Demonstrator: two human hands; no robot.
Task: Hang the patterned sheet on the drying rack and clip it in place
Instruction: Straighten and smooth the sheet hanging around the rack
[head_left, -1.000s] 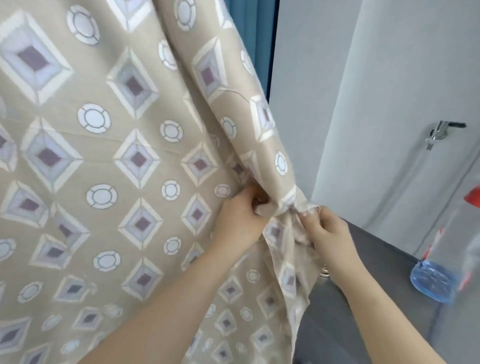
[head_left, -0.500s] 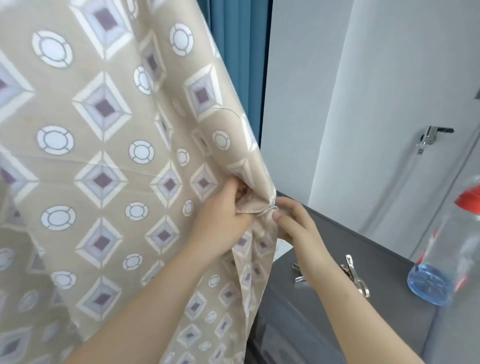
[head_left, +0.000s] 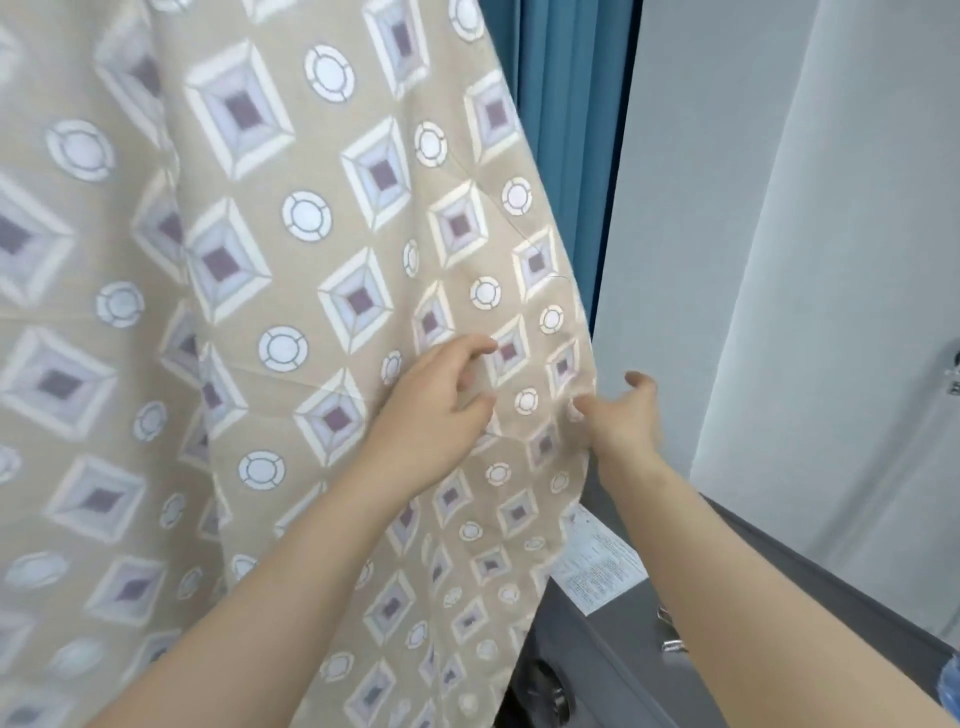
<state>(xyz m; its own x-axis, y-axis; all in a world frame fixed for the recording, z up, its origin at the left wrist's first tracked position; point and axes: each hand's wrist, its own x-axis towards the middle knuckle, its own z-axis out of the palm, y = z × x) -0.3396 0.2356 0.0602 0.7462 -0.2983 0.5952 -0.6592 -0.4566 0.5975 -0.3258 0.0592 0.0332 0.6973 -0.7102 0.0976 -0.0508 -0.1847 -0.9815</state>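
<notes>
blue curtain (head_left: 566, 156) behind | left hand (head_left: 436, 415) loose-fingered on patterned sheet (head_left: 311, 234) | right hand (head_left: 621, 421) at hem, grip unclear (blur)

White printed label (head_left: 597, 566) on grey appliance top (head_left: 727, 597): fine print, too blurred to read.

A blue curtain (head_left: 566, 104) hangs in folds against a pale wall (head_left: 701, 208); to the right stands a white door (head_left: 857, 260), its metal handle (head_left: 955, 371) at the frame's edge; below, a dark grey counter (head_left: 613, 654) carries a white printed label (head_left: 597, 561).
</notes>
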